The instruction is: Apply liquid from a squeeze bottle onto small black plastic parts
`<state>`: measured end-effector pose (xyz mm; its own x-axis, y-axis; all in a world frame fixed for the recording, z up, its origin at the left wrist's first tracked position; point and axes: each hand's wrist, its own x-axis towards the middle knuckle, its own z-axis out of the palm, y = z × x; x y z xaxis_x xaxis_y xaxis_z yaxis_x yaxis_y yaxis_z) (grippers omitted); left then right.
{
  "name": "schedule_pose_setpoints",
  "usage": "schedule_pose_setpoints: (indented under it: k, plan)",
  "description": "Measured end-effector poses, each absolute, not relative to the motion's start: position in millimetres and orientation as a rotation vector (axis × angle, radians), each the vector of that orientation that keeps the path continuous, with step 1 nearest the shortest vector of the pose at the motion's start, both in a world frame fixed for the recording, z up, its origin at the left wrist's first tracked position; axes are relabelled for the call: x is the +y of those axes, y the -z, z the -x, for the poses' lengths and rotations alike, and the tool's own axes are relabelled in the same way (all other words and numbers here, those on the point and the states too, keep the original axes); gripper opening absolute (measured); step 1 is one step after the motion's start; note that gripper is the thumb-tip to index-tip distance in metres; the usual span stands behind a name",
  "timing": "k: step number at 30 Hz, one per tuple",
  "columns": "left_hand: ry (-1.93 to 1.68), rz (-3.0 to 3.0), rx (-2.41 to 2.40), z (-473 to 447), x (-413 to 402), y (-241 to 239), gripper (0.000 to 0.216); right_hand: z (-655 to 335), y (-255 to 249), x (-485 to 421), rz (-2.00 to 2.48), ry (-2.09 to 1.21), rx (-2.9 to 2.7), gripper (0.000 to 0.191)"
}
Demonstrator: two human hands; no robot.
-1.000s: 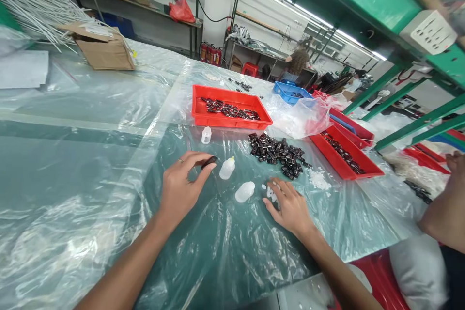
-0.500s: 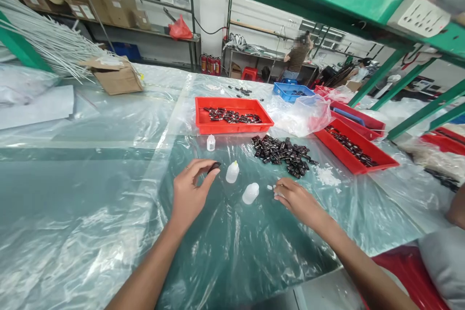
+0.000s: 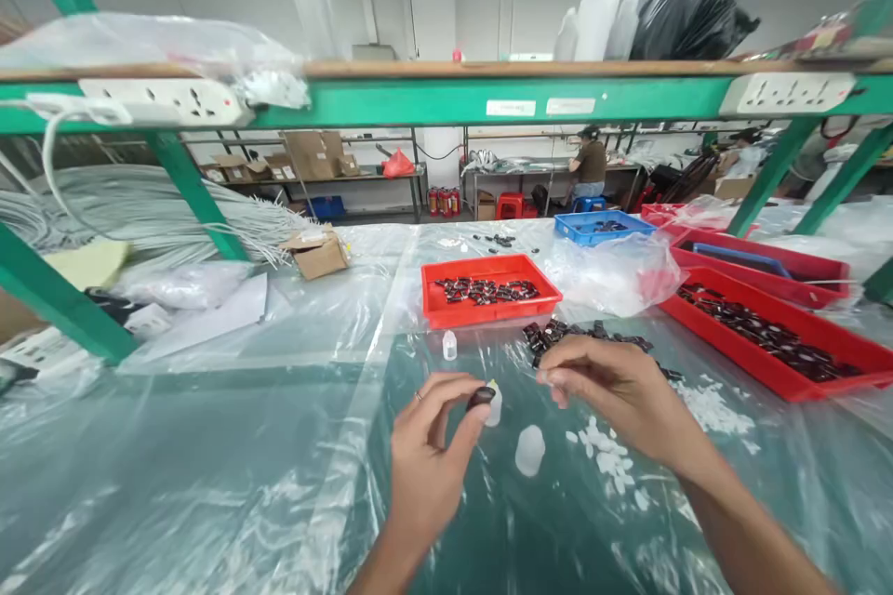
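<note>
L hand (image 3: 436,442) clamped on sm. dark oval piece (image 3: 480,398), thumb + fingers, just beside translucent white bottle w/ yellow tip (image 3: 495,411). R hand (image 3: 618,383) fingertips pinched on tiny pale bit (image 3: 541,376), blurry, nr pile of shiny black pieces (image 3: 554,331) & scattered flat white bits (image 3: 608,457); rectangular red plastic tray (image 3: 492,312) behind.

1. the bare left hand (image 3: 433,456) pinches thumb against forefinger, fingertips pointing up and rightward.
2. the bare right hand (image 3: 628,390) pinches too, fingertips pointing left.
3. the bare left forearm (image 3: 391,558) rises from below; the bare right forearm (image 3: 743,521) slants in from lower right.
</note>
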<state>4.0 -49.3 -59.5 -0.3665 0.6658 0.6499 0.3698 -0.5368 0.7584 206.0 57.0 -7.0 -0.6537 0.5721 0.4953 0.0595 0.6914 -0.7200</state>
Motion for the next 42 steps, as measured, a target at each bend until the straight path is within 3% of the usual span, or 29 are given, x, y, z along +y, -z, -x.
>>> schedule_pose_setpoints:
  k: [5,10,16,23,30,42]
  plan:
    - [-1.964,-1.662,1.369,-6.6,-40.0,2.9,0.007,-172.9,-38.6,47.0,0.199,-1.225,-1.847,0.010]
    - [-1.898,-1.761,1.363,-2.4,-29.1,-23.2,0.011,-170.2,-38.9,46.7,0.223,-0.955,-1.787,0.016]
    - [-1.822,-1.927,1.275,-1.6,-24.8,-15.8,0.012,-168.7,-34.8,39.3,0.280,-0.590,-1.760,0.016]
    - [-1.881,-2.013,1.281,-2.7,-31.0,-13.5,0.025,-169.7,-37.7,37.9,0.230,-0.443,-1.864,0.022]
    - [-2.104,-1.774,1.282,-17.8,-29.4,-3.0,0.022,-171.8,-40.3,31.4,0.196,-0.301,-1.884,0.019]
    - [-2.299,-1.335,1.095,-36.6,-24.9,-4.9,0.020,-153.8,-25.6,38.2,0.151,-0.514,-1.827,0.029]
